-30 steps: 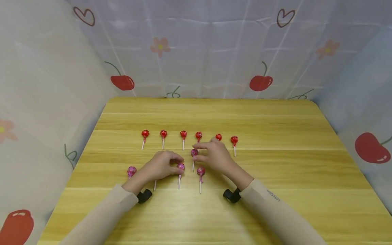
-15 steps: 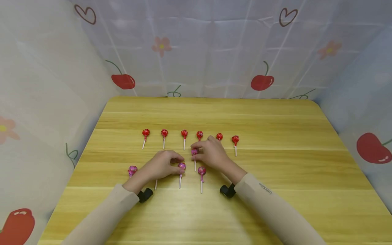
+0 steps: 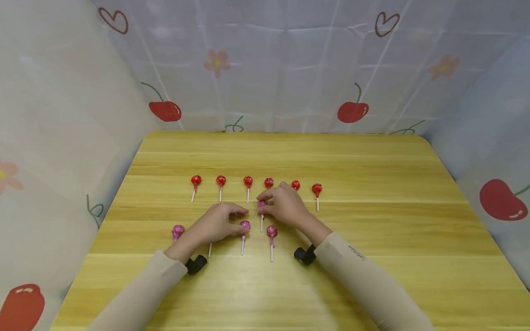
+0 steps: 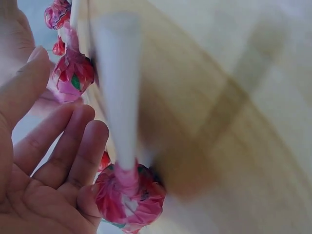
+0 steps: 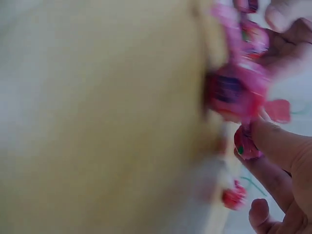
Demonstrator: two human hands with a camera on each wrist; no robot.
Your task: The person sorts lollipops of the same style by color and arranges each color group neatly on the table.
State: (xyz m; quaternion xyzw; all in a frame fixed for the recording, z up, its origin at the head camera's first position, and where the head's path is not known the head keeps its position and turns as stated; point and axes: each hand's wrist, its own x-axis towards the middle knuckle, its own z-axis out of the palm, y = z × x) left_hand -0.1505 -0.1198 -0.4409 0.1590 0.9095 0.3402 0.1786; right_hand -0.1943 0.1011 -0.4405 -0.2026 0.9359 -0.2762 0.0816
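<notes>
My right hand (image 3: 285, 206) pinches the head of a pink-wrapped lollipop (image 3: 262, 216) between thumb and finger; the right wrist view shows that lollipop (image 5: 247, 142) at the fingertips. To its left, my left hand (image 3: 215, 223) is held around another pink lollipop (image 3: 243, 239), thumb beside its head and fingers loosely bent, with no firm grip visible. In the left wrist view the left fingers (image 4: 73, 146) are spread below a pink wrapped head (image 4: 73, 78). A further pink lollipop (image 3: 271, 232) lies between and just below the hands. The left hand partly covers one more, its stick (image 3: 210, 249) showing.
A row of red lollipops (image 3: 221, 181) lies beyond the hands on the wooden table (image 3: 372, 276), heads away from me. Another pink lollipop (image 3: 178, 231) is partly behind the left forearm. A patterned curtain (image 3: 281, 69) borders the table's back and sides.
The right hand's thumb and finger have closed onto the pink lollipop's head, and its wrist has shifted slightly left. My left hand stays almost still.
</notes>
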